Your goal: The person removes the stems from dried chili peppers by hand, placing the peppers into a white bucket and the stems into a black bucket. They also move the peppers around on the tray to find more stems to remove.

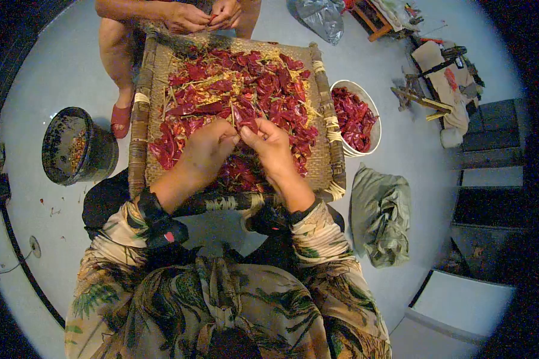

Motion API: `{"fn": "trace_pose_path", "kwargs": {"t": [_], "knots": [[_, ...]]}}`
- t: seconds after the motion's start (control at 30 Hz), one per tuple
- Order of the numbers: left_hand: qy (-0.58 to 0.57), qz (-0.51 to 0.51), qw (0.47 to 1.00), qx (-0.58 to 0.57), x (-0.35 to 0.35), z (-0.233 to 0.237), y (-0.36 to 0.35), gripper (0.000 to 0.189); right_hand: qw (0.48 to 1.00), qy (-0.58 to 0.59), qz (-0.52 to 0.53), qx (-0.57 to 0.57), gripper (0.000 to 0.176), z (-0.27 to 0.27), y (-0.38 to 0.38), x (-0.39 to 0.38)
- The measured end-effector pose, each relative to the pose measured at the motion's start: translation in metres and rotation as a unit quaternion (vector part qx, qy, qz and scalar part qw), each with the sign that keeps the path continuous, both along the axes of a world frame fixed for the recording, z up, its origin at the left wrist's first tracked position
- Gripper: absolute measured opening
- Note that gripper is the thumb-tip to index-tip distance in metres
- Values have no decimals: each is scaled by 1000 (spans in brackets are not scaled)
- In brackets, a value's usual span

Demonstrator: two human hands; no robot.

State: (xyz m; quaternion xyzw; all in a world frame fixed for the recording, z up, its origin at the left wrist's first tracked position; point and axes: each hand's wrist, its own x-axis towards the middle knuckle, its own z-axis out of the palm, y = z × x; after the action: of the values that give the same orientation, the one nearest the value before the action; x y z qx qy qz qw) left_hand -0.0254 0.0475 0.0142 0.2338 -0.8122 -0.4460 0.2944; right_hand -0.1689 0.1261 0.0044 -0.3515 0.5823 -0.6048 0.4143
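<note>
A dried red chili pepper [244,115] is held up between my two hands over a woven tray [324,90]. My left hand [206,151] is closed, thumb and fingertips pinching close to the pepper's lower left side. On the other side, my right hand [272,148] grips the pepper between thumb and bent fingers. Below and around both hands lie many dried red chili peppers [206,109], mixed with yellow seeds [218,93] and thin stems. My fingers partly hide the held pepper's lower end.
A white bucket [377,128] of red peppers stands right of the tray; a dark bucket [96,149] with some seeds stands left. A green sack [380,215] lies on the floor. Opposite sits another person, whose hands [203,17] are together above the tray's far edge.
</note>
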Motion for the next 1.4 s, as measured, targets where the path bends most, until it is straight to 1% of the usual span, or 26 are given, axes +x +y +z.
{"fn": "trace_pose_path", "kwargs": {"t": [0.07,0.17,0.27,0.37,0.47,0.57,0.67,0.77,0.87,0.97,1.07,1.17,1.27,1.37,1.4], "knots": [[34,-28,997,64,2,3,-3,10,999,-45,8,-4,13,8,2,2],[39,-48,992,110,4,5,-6,9,995,-90,39,9,17,0,3,-3],[33,-59,989,133,6,8,-7,9,991,-121,60,11,19,10,5,-1],[28,-74,985,156,8,8,-11,13,987,-133,92,13,20,16,6,-1],[-6,-83,967,240,10,16,-12,11,980,-164,116,13,23,19,6,-2],[2,-89,950,298,10,10,-15,10,972,-200,124,-4,26,17,7,-1],[40,-93,939,329,8,6,-13,12,963,-233,133,-7,29,21,8,-1],[71,-109,891,436,9,23,-6,8,953,-262,152,-28,29,12,8,-4],[88,-128,864,479,9,22,-5,9,938,-298,171,-49,25,9,8,-4],[95,-156,824,536,11,17,-9,10,911,-370,170,-68,21,3,10,-6],[127,-191,787,573,13,12,-11,11,899,-397,149,-109,20,-2,6,-18],[113,-167,820,536,10,13,-8,11,909,-372,139,-130,21,-1,4,-24],[120,-138,839,512,7,15,-7,12,938,-321,80,-98,21,8,5,-19],[123,-132,841,510,6,31,-7,10,956,-282,43,-76,23,15,3,-14],[110,-133,839,516,7,29,-9,11,960,-270,38,-66,22,14,3,-13]]}}
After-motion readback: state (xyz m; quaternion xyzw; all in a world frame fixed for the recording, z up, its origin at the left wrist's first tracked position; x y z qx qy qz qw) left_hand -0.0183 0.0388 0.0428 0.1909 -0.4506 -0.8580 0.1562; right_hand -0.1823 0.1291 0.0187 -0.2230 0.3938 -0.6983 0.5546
